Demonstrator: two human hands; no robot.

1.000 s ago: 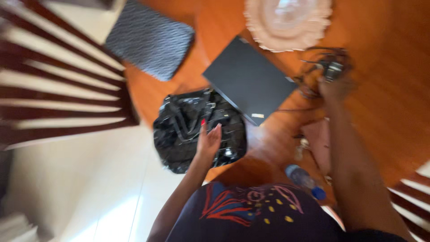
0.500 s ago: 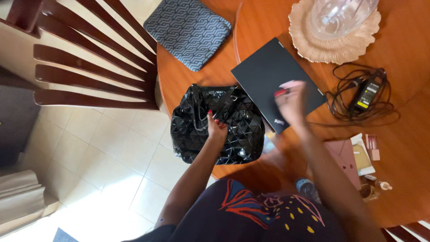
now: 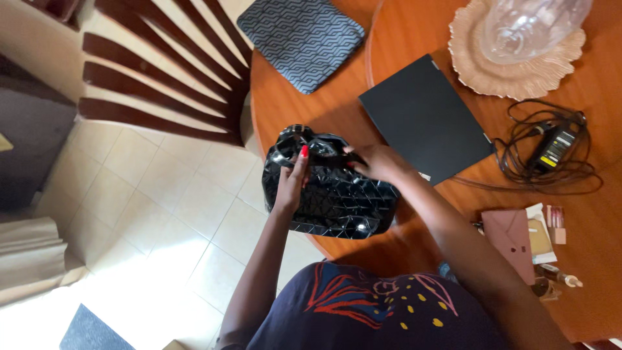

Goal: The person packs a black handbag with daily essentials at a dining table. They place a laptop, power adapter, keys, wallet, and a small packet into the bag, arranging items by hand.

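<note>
Left hand (image 3: 289, 185) and right hand (image 3: 376, 162) both grasping the bag (image 3: 334, 191) rim near the table (image 3: 311, 110) edge (best spread evenly, laptop (image 3: 424, 120) just right).

Yellow label (image 3: 551, 160) on black charger (image 3: 554, 148); table right.

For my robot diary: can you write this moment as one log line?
left hand: grips black quilted handbag | right hand: at bag's top opening | closed laptop: beside bag
</note>
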